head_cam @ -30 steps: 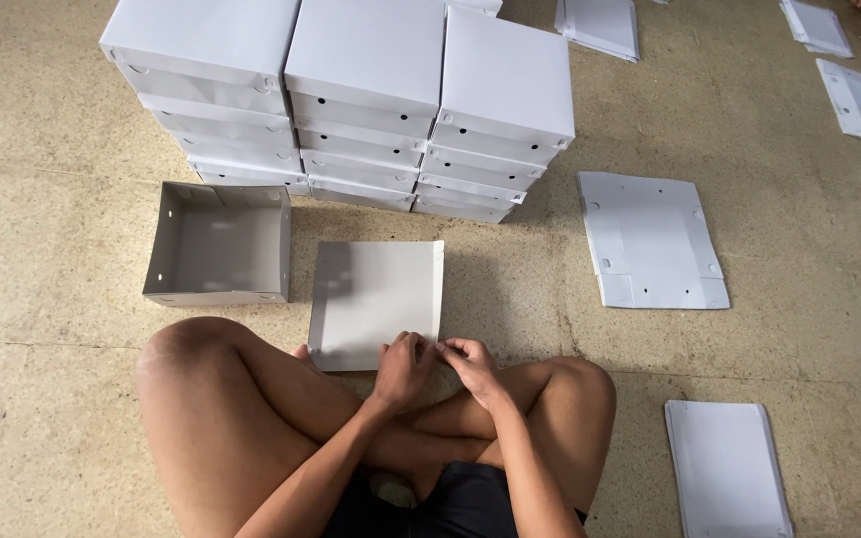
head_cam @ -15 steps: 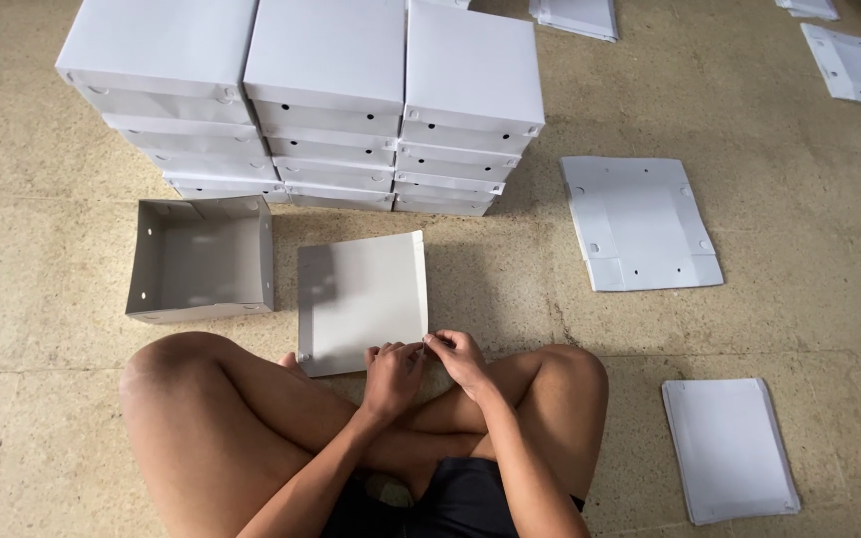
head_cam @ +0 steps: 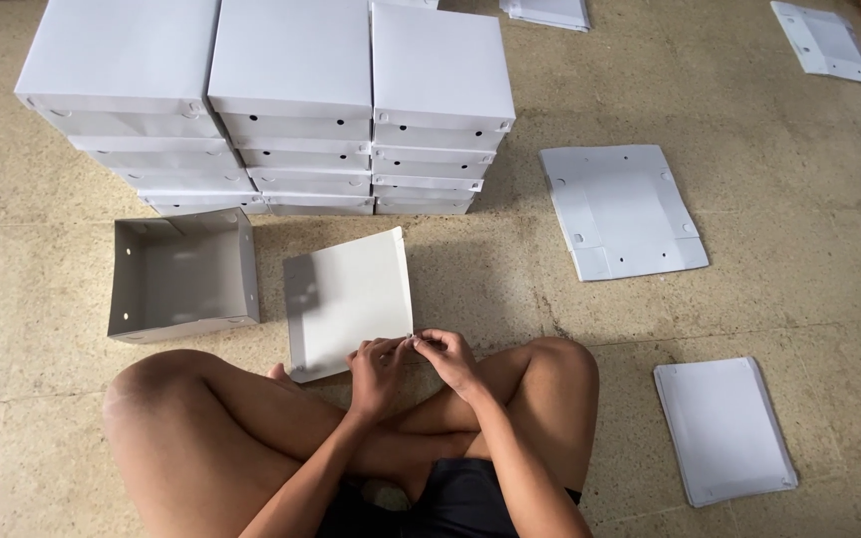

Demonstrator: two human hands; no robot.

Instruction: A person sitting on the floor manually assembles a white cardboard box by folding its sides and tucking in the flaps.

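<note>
Left hand (head_cam: 376, 361) and right hand (head_cam: 447, 356): fingers pinched together on near right corner of white box lid (head_cam: 349, 299), above crossed legs
White box lid: flat on tan floor (head_cam: 470, 289), near edge raised against the hands
Open grey box base (head_cam: 181, 275): just left of lid, upright, hollow side up
Flat white sheets (head_cam: 724, 428): on floor, near right
Unfolded blank (head_cam: 620, 211): farther right
Stacked closed white boxes (head_cam: 291, 100): three columns, far end
</note>
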